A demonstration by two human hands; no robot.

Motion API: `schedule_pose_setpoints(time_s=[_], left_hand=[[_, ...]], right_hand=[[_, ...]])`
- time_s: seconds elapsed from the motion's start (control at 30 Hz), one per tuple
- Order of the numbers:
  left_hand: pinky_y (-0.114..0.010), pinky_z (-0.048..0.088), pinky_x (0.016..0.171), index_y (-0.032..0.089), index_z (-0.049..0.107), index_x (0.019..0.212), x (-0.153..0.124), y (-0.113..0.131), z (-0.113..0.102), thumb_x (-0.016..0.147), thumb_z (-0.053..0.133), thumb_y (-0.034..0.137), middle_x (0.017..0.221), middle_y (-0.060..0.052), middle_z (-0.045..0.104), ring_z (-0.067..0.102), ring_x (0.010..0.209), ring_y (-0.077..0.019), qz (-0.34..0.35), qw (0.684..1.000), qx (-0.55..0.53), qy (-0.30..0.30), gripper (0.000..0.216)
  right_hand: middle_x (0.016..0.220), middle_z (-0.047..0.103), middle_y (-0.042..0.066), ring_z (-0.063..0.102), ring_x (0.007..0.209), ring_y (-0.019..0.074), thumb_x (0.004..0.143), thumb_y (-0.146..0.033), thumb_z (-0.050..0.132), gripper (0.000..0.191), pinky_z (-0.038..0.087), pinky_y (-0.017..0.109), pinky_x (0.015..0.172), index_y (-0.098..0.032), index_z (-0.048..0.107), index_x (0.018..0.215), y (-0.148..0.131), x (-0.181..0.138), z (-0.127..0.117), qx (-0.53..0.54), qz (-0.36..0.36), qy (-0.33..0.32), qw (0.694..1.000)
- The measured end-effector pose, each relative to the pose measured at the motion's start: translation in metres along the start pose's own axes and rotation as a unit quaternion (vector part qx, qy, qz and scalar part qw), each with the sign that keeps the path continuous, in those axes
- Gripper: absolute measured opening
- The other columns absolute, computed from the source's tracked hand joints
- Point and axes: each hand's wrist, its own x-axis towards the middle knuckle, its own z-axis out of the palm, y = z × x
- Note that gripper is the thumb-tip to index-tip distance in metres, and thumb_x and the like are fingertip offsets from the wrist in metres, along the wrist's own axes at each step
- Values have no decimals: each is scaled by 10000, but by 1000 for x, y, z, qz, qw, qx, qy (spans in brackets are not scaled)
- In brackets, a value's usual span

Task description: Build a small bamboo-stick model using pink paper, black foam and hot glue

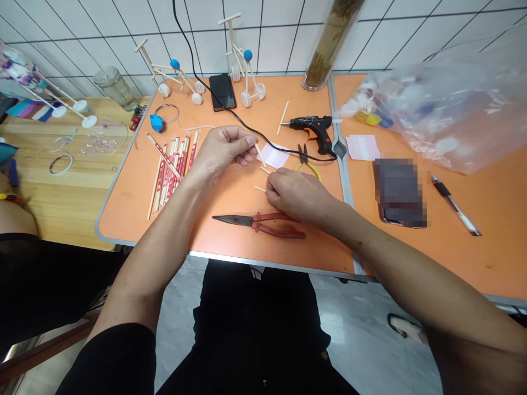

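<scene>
My left hand (230,147) pinches a short wooden stick (260,154) between thumb and fingertips, over the orange table (135,186). To its right, low over the tabletop, my right hand (297,189) is closed with its fingers curled under. Two pale stick ends, an upper stick piece (265,170) and a lower stick piece (259,188), show at its fingertips; the rest of them is hidden. Red-handled long-nose pliers (257,222) lie just below the right hand. Yellow-handled cutters (304,159) and a pink-white paper (275,156) lie beyond it.
A black glue gun (315,130) with a cable lies behind. Wrapped chopsticks (173,170) are at left. Two wheeled stick models (247,71) stand at the back by a phone (222,92). A plastic bag (448,104), a blurred dark object (401,192) and a pen (455,206) are right.
</scene>
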Motion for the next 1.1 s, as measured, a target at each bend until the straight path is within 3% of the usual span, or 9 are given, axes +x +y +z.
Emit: schedule_pose_setpoints(time_s=[0.13, 0.3, 0.37, 0.47, 0.57, 0.7, 0.87, 1.1], left_hand=[[-175, 580, 595, 143, 738, 829, 0, 2, -2, 913, 958, 257, 740, -26, 800, 704, 561, -76, 0, 1000, 4, 5, 262], [-175, 582, 595, 143, 737, 837, -1, 5, -3, 908, 964, 253, 740, -22, 797, 709, 557, -77, 1, 1000, -7, 11, 261], [-183, 585, 596, 143, 735, 835, -1, 4, -3, 908, 966, 254, 738, -24, 795, 714, 553, -83, -4, 1000, -11, 9, 267], [-180, 578, 586, 142, 735, 834, -1, 1, -1, 897, 985, 294, 733, -30, 796, 715, 551, -88, -6, 1000, -7, -3, 299], [-166, 568, 575, 140, 744, 849, 0, -2, 1, 874, 1009, 351, 747, -40, 811, 719, 569, -91, 0, 1000, 5, -17, 340], [-165, 562, 570, 138, 751, 846, -1, -3, 3, 867, 1013, 368, 758, -47, 819, 714, 569, -88, 5, 1000, 9, -26, 350], [-167, 557, 563, 146, 749, 820, -3, -1, 5, 859, 1010, 318, 731, -41, 807, 708, 556, -89, -4, 1000, -2, -23, 315], [-187, 570, 573, 142, 739, 818, -4, 0, 8, 870, 977, 233, 715, -39, 799, 710, 536, -98, -28, 1000, -10, -10, 261]], right_hand=[[1270, 790, 215, 758, 989, 337, 1117, -180, 451, 349, 296, 395, 675, -87, 757, 1257, -1, -2, -1, -21, 25, 17, 999], [1006, 805, 138, 697, 878, 265, 1044, -149, 546, 189, 400, 367, 734, -160, 734, 1021, 28, 2, -3, 151, 8, 106, 983], [945, 791, 90, 672, 830, 233, 1004, -185, 615, 120, 444, 352, 740, -185, 735, 1004, 39, 7, -1, 267, 1, 165, 949], [947, 780, 55, 666, 824, 208, 972, -273, 695, 144, 502, 338, 734, -207, 768, 1077, 43, 17, 6, 431, -19, 245, 868], [909, 763, 42, 638, 772, 187, 953, -346, 757, 168, 511, 334, 703, -212, 794, 1047, 36, 26, 12, 492, -33, 274, 826], [910, 777, 47, 646, 780, 180, 933, -348, 793, 162, 528, 329, 719, -203, 802, 1006, 28, 28, 12, 494, -30, 287, 820], [955, 794, 62, 698, 846, 196, 940, -317, 759, 158, 554, 331, 767, -183, 811, 1007, 25, 24, 4, 484, -2, 255, 837], [847, 754, 45, 641, 750, 179, 920, -272, 760, 96, 496, 313, 680, -187, 803, 926, 23, 26, 0, 501, 9, 211, 839]])
